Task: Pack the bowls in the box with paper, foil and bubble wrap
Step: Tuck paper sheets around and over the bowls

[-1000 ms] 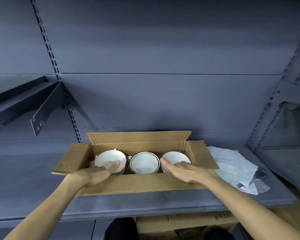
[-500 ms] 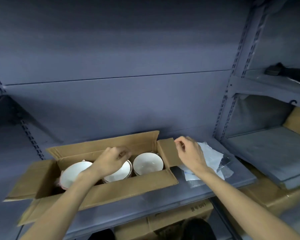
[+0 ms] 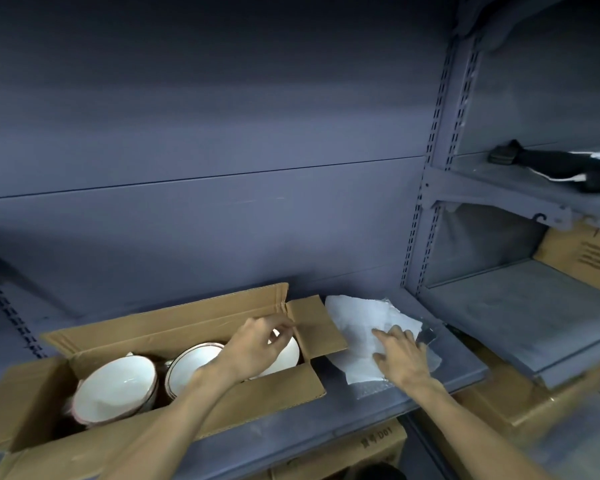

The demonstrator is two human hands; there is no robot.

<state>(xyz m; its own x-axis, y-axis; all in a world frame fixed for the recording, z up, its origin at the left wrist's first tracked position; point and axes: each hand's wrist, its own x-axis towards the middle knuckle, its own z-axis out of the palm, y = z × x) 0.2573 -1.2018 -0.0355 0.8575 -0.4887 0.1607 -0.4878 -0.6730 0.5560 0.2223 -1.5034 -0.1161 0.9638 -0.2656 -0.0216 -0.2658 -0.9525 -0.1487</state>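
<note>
An open cardboard box (image 3: 194,341) sits on a grey metal shelf (image 3: 291,434), its flaps folded outward. Inside, three white bowls stand in a row. The left bowl (image 3: 115,389) shows a thin dark line round its rim and tilts slightly toward the viewer. The middle bowl (image 3: 191,367) sits just beside it, partly hidden behind a forearm. The right bowl (image 3: 286,353) is mostly hidden by the left hand (image 3: 257,348), which hovers over it with fingers loosely curled and thumb near the fingertips; whether this grip holds anything cannot be told.

To the right of the box, just past its side flap, a sheet of white paper (image 3: 357,323) lies on the shelf. The right hand (image 3: 400,358) rests on it with fingers spread and fairly straight, an open grip pressing flat. Under the paper's near edge a piece of bubble wrap (image 3: 371,388) shows, and a crinkled silvery piece, probably foil (image 3: 428,336), pokes out beyond the fingers.

Further right, a slotted upright (image 3: 426,188) divides off another bay of shelves. A black object with a white cord (image 3: 565,166) lies on its upper shelf, and a printed cardboard carton (image 3: 589,258) stands on the one below. More cartons (image 3: 378,445) sit under the main shelf.
</note>
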